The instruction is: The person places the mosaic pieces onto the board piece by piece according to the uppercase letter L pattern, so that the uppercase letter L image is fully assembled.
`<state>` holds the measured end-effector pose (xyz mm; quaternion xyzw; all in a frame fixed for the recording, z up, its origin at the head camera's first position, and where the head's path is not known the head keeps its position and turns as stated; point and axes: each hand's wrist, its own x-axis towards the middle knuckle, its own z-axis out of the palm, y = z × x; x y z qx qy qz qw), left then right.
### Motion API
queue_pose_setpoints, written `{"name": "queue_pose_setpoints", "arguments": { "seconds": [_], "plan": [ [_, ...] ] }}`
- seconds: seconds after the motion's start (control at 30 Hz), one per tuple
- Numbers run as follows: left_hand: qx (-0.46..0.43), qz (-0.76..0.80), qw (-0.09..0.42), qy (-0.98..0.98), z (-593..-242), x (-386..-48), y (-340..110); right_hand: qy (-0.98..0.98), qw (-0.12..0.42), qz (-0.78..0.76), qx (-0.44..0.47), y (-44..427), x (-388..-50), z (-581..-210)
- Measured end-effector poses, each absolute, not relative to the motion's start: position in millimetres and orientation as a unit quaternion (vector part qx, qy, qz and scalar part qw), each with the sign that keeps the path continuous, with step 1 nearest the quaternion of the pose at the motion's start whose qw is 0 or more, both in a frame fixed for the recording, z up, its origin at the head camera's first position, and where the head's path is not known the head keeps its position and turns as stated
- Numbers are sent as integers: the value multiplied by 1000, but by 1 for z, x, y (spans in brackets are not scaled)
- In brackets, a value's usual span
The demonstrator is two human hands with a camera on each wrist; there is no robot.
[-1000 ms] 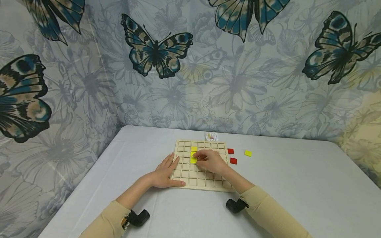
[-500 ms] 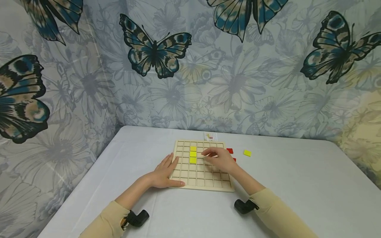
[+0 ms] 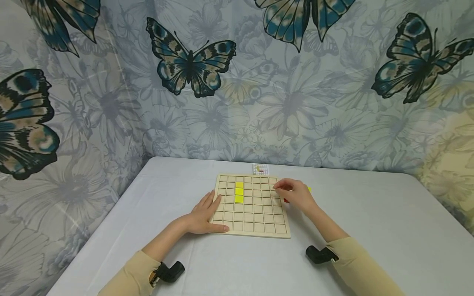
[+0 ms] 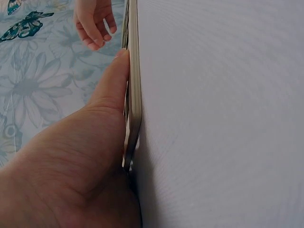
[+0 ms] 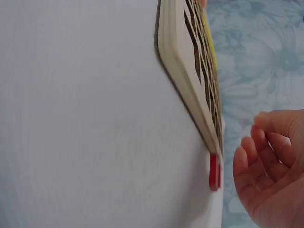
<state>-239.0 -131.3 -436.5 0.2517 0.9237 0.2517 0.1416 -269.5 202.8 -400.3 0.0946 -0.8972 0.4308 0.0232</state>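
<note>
A pale wooden grid board lies on the table, with several of its squares bare. Three yellow square tiles fill a short column in its upper left part. My left hand rests spread on the board's left side, thumb along the near edge. Over the upper right edge hovers my right hand, fingers loosely bent and nothing held. Beneath it a red tile peeks out, and the right wrist view shows red tiles beside the board corner. My right hand partly covers a yellow tile.
Behind the board lies a small card printed with a coloured grid. A white cloth covers the table. Butterfly-patterned fabric hangs behind and to the left.
My right hand has left the yellow column and moved right, past the board's edge to above the red tiles. The yellow column is now uncovered. My left hand stays put.
</note>
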Motion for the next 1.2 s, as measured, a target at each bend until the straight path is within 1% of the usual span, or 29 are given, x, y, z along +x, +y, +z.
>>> {"name": "queue_pose_setpoints", "arguments": {
  "seconds": [0.3, 0.43, 0.73, 0.87, 1.2],
  "plan": [
    [251, 250, 142, 924, -432, -236, -130, -904, 12, 425, 43, 231, -271, -403],
    [255, 247, 147, 923, -428, -234, -130, -911, 16, 411, 30, 241, -271, -403],
    [261, 246, 147, 922, -429, -234, -130, -934, 31, 356, 32, 258, -270, -403],
    [259, 253, 139, 922, -432, -235, -131, -940, 36, 338, 30, 264, -269, -403],
    [263, 249, 143, 921, -427, -233, -130, -947, 19, 321, 3, 274, -270, -405]
  ]
}}
